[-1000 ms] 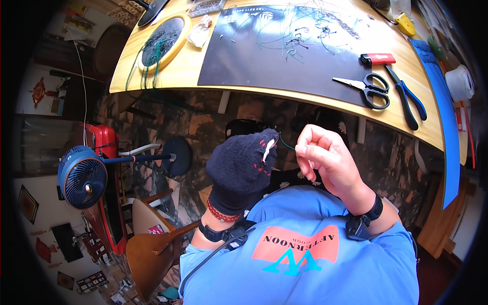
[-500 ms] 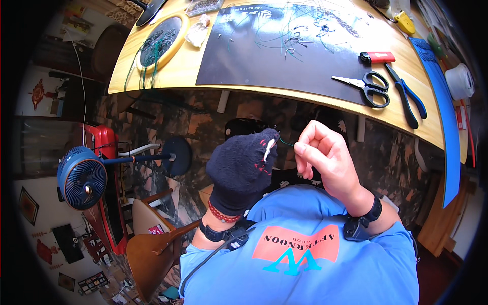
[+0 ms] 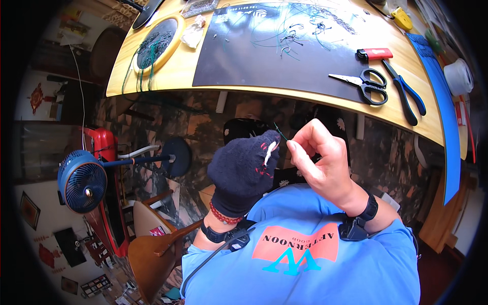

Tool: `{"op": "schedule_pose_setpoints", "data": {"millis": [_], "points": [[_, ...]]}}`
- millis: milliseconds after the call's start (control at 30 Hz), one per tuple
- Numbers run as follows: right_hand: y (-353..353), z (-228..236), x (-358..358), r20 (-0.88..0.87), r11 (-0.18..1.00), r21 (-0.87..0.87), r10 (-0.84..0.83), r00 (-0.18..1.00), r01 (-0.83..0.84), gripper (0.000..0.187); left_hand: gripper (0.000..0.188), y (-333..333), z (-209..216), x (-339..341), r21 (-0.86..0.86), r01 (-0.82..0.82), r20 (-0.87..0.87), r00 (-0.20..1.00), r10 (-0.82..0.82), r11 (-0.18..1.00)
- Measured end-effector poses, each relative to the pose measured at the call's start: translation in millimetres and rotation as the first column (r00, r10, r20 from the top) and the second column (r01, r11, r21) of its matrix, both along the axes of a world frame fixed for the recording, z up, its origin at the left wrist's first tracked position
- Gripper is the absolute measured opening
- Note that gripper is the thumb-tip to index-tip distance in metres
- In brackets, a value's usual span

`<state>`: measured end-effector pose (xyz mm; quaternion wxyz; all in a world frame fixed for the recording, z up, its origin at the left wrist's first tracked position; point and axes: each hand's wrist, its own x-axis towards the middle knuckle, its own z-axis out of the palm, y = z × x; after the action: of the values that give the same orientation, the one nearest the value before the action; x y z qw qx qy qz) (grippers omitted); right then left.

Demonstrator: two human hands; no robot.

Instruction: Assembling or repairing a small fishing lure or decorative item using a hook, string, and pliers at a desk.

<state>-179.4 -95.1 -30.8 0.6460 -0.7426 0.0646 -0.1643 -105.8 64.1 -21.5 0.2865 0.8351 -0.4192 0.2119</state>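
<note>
My left hand [image 3: 244,165] wears a thick dark navy glove with red stitches and a white patch. Its fingers are closed, and whatever they pinch at the tip is hidden by the glove. A short piece of thin green fishing line [image 3: 281,133] shows between that glove tip and my bare right hand [image 3: 321,160]. The thumb and forefinger of my right hand are pressed together on the line. Both hands are held above my lap, in front of the table's near edge.
On the wooden table [image 3: 178,73] lies a dark board [image 3: 254,68] with several fish hooks [image 3: 292,38] and loose green lines. Scissors [image 3: 373,86], pliers [image 3: 404,94] and a red lighter [image 3: 375,54] lie at right. A yellow-rimmed round dish [image 3: 175,48] holds tied hooks. A blue fan [image 3: 82,180] stands left.
My right hand has turned and closed in nearer the glove tip. The green line now runs short and slanted between the hands, where before it curved. The gloved hand has barely moved.
</note>
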Motion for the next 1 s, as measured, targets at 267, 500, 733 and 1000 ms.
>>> {"op": "schedule_pose_setpoints", "data": {"millis": [267,500,733,1000], "points": [[-5.0,-4.9,5.1,0.002,1.000,0.014,-0.011,1.000,0.011,0.007,0.022,-1.6,3.0,-2.8,0.024,0.022,-0.061,0.998,-0.021,0.999],[-17.1,-4.0,4.5,-0.005,0.996,-0.030,0.089,0.996,-0.089,0.006,0.022,0.1,2.9,-0.1,0.030,0.119,-0.143,0.983,-0.114,0.992],[-28.4,-14.4,3.8,-0.134,0.964,0.245,0.134,0.982,-0.098,0.010,0.045,-3.6,-8.6,6.7,-0.247,0.126,-0.271,0.943,-0.193,0.961],[-33.6,-22.5,5.6,-0.197,0.814,0.580,0.182,0.963,-0.035,0.013,0.052,4.5,-14.3,7.3,-0.331,-0.057,-0.809,0.531,-0.252,0.942]]}}
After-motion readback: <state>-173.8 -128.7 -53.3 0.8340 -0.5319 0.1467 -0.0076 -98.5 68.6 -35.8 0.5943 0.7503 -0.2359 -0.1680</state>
